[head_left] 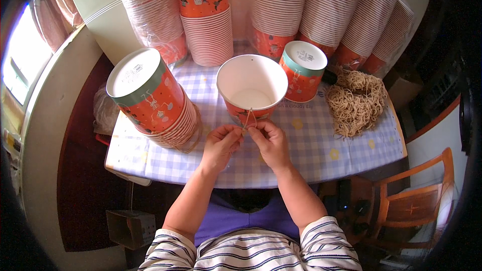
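Observation:
An orange paper bucket [252, 86] with a white inside stands upright before me. From a hole near its front rim hangs a thin tan cord [250, 117], looped down to my fingers. My left hand [221, 144] pinches one part of the cord. Close beside it, my right hand [271, 143] pinches another part, the fingertips of both nearly touching. The cord's ends are hidden by my fingers. A second small hole shows at the bucket's far rim.
At left stands an upside-down bucket stack [149, 101] with cords at its lower rims. An upturned bucket [303, 72] stands behind right, beside a heap of tan cords [355, 103]. Tall nested stacks [208, 35] line the back of the checked tablecloth [301, 158]. A wooden chair [412, 203] stands right.

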Demonstrator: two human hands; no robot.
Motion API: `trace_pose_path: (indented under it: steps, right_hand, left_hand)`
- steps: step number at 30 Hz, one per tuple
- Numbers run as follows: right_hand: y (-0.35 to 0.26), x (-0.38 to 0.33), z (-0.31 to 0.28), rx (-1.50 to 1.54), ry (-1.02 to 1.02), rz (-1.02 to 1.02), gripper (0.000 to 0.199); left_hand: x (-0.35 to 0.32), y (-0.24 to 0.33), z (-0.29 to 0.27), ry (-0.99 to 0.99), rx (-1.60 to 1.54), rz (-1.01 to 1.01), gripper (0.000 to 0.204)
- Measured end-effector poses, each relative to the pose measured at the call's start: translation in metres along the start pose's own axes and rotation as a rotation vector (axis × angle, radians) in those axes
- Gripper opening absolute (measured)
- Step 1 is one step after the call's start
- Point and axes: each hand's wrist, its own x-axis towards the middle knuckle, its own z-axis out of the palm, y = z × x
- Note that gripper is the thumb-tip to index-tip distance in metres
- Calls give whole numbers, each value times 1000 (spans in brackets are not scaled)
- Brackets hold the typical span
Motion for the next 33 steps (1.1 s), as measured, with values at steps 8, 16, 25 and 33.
trace_pose_path:
  steps: [8, 16, 25, 33]
  right_hand:
    - [-3, 7, -3, 44, -11, -17, 16]
    - [-13, 19, -15, 58, -170, 194, 20]
    - [0, 17, -12, 86, -92, 164, 14]
    - [-5, 14, -6, 31, -79, 58, 17]
  left_hand:
    - [2, 0, 7, -96, 532, 403, 37]
    - [5, 15, 19, -83, 965, 578, 30]
    - [12, 4, 9, -9, 941, 793, 22]
    - [15, -10, 1, -7, 668, 606, 19]
